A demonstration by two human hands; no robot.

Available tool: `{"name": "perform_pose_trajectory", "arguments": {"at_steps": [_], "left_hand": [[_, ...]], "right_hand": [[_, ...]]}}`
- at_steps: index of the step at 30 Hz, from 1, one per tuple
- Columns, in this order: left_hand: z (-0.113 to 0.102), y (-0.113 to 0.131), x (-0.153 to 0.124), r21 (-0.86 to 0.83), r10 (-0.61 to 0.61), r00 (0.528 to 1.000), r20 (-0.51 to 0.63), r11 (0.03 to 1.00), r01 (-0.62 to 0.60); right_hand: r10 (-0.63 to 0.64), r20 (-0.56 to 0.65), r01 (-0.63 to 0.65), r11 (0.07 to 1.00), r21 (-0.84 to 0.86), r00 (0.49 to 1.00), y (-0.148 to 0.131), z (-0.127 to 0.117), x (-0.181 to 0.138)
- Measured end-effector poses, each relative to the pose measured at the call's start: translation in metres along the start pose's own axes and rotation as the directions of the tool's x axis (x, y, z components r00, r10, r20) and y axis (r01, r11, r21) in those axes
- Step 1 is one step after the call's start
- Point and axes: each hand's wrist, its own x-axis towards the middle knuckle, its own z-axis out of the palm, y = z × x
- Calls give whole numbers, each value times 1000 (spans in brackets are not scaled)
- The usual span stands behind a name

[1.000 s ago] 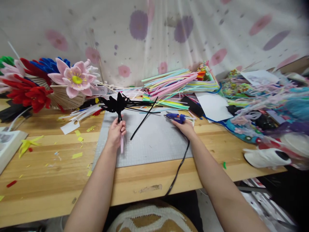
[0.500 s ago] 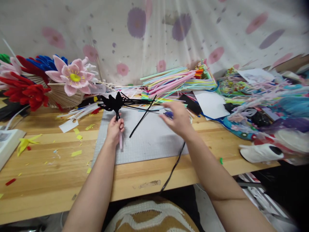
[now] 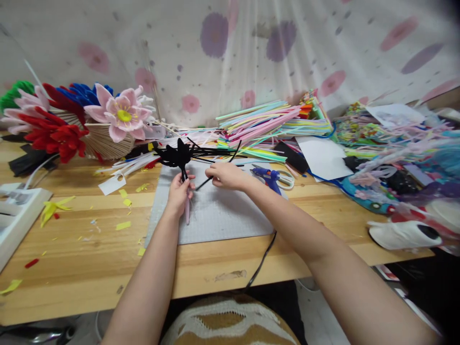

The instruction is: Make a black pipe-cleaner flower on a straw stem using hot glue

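Upright in my left hand is a black pipe-cleaner flower, its stem wrapped by my fingers. A thin pale pink strip sticks out below that hand. My right hand is closed on a single black pipe cleaner, which slants across the grey cutting mat. One end of it points toward my left hand. More black stems lie behind, at the far edge of the mat. A blue glue gun and white-handled scissors lie to the right of my right hand.
Pipe-cleaner flowers stand at the back left. Bundles of coloured pipe cleaners line the back. A white thread spool lies right, a white power strip left. A black cable hangs over the front edge. Yellow scraps dot the table.
My right hand has moved left and down from above the glue gun and closed on the loose black pipe cleaner. My left hand still holds the flower. The view has shifted slightly.
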Motion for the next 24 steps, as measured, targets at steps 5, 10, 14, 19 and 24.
{"name": "perform_pose_trajectory", "arguments": {"at_steps": [5,10,14,19,24], "left_hand": [[6,0,-5,4,-70,995,66,998,70],[9,-1,-8,-26,-140,986,96,989,143],[10,-2,-8,-36,-167,980,108,984,172],[11,-1,-8,-73,-172,981,86,981,179],[12,-1,-9,-96,-177,982,62,979,182]], "right_hand": [[-40,-90,36,998,-49,995,7,-31,-7],[96,28,-95,994,-45,995,-4,-40,-7],[149,96,-147,989,-27,984,-14,-37,-4],[87,14,-86,995,-56,996,-5,-27,6],[-115,-84,114,993,-12,990,6,-23,16]]}}
